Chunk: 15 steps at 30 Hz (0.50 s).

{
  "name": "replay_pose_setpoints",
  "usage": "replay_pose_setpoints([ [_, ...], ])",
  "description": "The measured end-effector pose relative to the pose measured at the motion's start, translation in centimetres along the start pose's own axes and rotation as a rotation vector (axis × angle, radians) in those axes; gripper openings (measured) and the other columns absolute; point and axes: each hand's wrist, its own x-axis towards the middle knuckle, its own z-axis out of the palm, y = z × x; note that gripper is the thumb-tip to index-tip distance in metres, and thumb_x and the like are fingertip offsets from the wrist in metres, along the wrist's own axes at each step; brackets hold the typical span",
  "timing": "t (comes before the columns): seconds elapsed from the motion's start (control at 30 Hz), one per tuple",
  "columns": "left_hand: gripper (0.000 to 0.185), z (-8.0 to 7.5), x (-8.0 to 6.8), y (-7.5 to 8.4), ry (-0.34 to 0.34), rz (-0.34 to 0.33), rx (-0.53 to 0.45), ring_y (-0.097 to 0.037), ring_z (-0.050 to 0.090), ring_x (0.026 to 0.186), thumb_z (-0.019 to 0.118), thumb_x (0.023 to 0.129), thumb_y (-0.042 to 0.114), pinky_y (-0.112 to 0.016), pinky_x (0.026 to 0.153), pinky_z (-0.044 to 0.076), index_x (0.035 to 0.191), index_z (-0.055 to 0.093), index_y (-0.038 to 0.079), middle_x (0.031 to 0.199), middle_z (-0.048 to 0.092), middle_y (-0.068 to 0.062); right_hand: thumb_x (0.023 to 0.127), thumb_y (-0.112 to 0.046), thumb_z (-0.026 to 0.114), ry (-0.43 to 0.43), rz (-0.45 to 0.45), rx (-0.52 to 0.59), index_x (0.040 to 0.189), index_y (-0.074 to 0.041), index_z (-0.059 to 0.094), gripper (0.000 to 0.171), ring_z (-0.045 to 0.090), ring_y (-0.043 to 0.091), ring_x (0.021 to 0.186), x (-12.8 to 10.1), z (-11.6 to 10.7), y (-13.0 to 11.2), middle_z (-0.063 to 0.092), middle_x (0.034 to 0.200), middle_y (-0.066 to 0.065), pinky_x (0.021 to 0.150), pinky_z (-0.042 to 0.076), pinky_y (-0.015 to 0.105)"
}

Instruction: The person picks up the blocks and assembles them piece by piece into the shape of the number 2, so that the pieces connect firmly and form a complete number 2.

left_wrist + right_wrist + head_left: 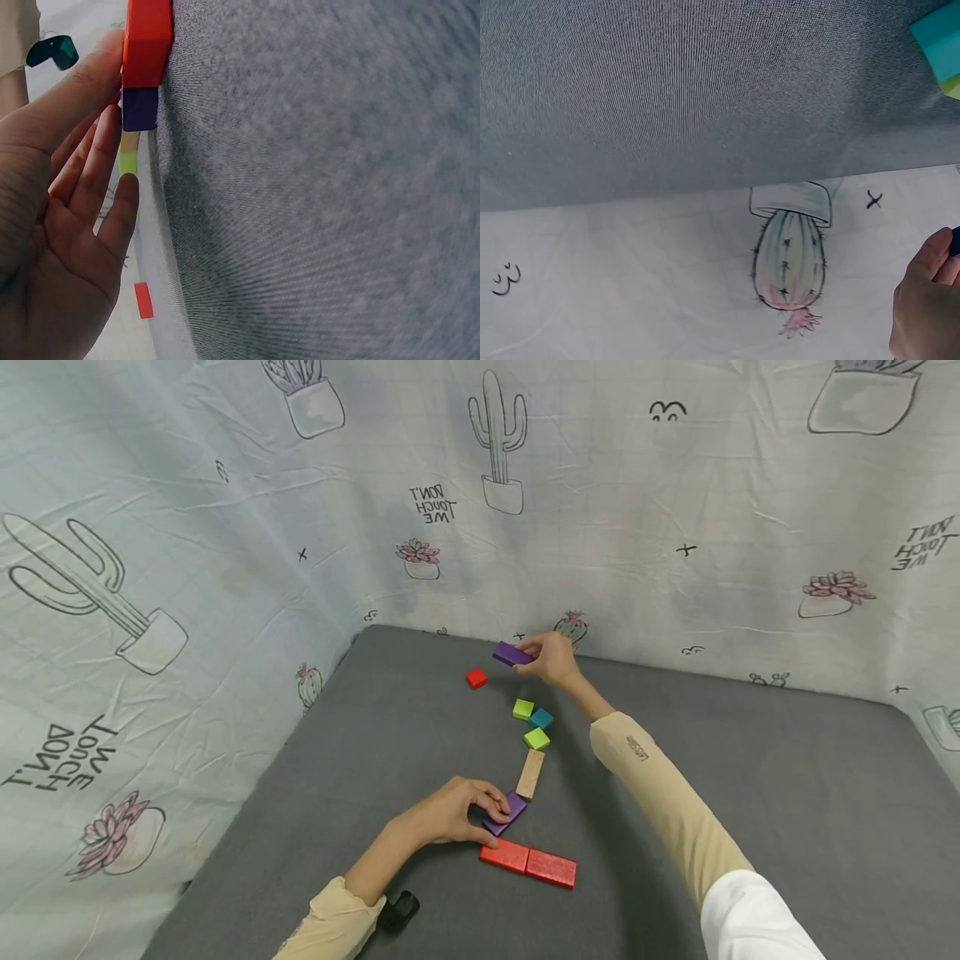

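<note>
In the head view my right hand (553, 660) holds a purple block (512, 653) by one end, raised over the far part of the table. Only part of the right hand (930, 311) shows in the right wrist view. My left hand (457, 812) rests its fingertips on another purple block (514, 810), and its thumb touches the left of two red blocks (504, 855). The left wrist view shows those fingers loosely extended along the tops of the red block (148, 45) and purple block (139, 110). The second red block (552, 868) lies end to end with the first.
A tan wooden block (530, 775) continues from the purple one, followed by a lime block (537, 738), a teal block (541, 718) and another lime block (523, 709). A small red block (477, 678) lies farther off. Patterned cloth (637, 527) hangs behind the grey table (735, 760).
</note>
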Motion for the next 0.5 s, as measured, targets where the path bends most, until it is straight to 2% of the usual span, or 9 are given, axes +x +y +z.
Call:
replay_pose_setpoints([
  [0.5,0.032,-0.10,-0.38,-0.43,-0.017,0.000,-0.011,-0.005,0.056,0.107,0.083,0.074,0.020,-0.028,0.098,0.044,0.105,0.076,0.014,0.112,0.064,0.009,0.074,-0.005,0.081,-0.125,-0.121,0.020,0.103,0.002,0.073,0.030,0.067,0.027,0.088,-0.76,0.89,-0.92,0.071,0.097,0.017,0.081,0.054,0.038],
])
